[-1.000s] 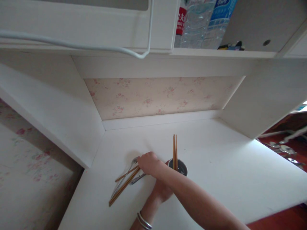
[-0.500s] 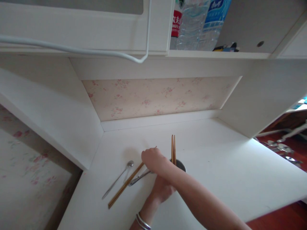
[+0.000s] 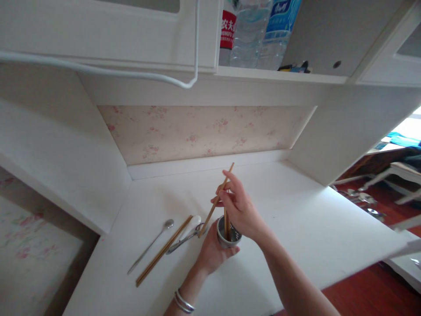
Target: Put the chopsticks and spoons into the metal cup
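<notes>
My left hand (image 3: pixel 213 250) is wrapped round a grey metal cup (image 3: pixel 221 240) with an open top, resting on or just above the white tabletop. Wooden chopsticks (image 3: pixel 227 224) stand inside the cup. Above its rim, my right hand (image 3: pixel 238 204) grips a wooden chopstick (image 3: pixel 210 212) that slants down to the left, its lower end outside the cup. Left of the cup lie a long-handled metal spoon (image 3: pixel 168 224), a pair of chopsticks (image 3: pixel 161 254), a white spoon (image 3: pixel 194 221) and a slim metal utensil (image 3: pixel 184 242) whose kind is unclear.
The white tabletop (image 3: pixel 289 206) is bounded by side panels and a low back ledge (image 3: pixel 210 159). Overhead, a shelf holds plastic bottles (image 3: pixel 248 35), and a white cable (image 3: pixel 131 74) hangs below the cabinet. At right are a red floor and a white stool (image 3: pixel 397 175).
My right hand has moved from the utensils at the left, across my left arm, to above the cup, where a slanted chopstick now shows in it. The white spoon and cup have come into clearer view.
</notes>
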The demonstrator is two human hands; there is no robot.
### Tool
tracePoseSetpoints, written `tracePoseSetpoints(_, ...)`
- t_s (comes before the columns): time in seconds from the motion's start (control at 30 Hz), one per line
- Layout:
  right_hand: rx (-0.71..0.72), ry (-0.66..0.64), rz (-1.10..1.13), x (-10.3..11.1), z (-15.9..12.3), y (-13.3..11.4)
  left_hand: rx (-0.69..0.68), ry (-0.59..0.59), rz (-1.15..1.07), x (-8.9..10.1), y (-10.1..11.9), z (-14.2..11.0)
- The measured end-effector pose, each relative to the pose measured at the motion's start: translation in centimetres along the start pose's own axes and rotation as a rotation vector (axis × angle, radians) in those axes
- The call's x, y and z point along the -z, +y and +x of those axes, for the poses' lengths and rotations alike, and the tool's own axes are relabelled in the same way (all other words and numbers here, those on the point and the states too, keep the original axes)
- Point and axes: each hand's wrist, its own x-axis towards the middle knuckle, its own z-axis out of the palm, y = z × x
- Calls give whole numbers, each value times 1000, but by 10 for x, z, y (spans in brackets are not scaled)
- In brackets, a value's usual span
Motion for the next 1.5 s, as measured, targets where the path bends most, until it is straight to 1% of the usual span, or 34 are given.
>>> tracePoseSetpoints(0.07, -10, 149, 97, 15, -2, 9, -11, 14, 23, 0, 1, 0)
tracePoseSetpoints(0.13, -21, 256, 102, 30, -3, 19, -8, 25, 34, -1, 4, -1)
tracePoseSetpoints(0.2, -54, 326, 58, 42, -4, 30, -1, 34, 36, -1, 8, -2)
tracePoseSetpoints(0.3, -123, 358, -37, 52, -9, 47, -1, 34, 42, -2, 14, -3)
tracePoseSetpoints(0.37, -168, 325, -116, 51, -15, 58, 4, 33, 47, -2, 16, -3)
tracePoseSetpoints(0.47, -231, 226, -210, 44, -23, 70, 6, 35, 52, -2, 16, -2)
tracePoseSetpoints(0.63, -285, 106, -291, 31, -31, 78, 6, 15, 14, -2, 12, -3)
tracePoseSetpoints(0.77, -294, 50, -295, 26, -35, 79, -6, 16, 34, -2, 12, -3)
tracePoseSetpoints(0.9, -305, 45, -273, 23, -39, 81, -27, 7, 26, -2, 9, -1)
tracePoseSetpoints(1.1, -317, 45, -222, 22, -44, 85, -19, 31, 28, -2, 2, 0)
tracePoseSetpoints(1.2, -351, 18, -121, 22, -52, 89, -45, 16, -11, -3, 1, 0)
tracePoseSetpoints(1.3, -371, -7, 43, 21, -69, 99, -62, 8, -42, -4, 2, 0)
tracePoseSetpoints(1.37, -367, -33, 106, 20, -85, 107, -48, 8, -24, -5, 4, 0)
tracePoseSetpoints(1.43, -361, -73, 157, 16, -100, 114, -49, 13, 7, -6, 7, -1)
tracePoseSetpoints(1.5, -360, -99, 229, 9, -112, 120, -83, -3, 36, -7, 12, -1)
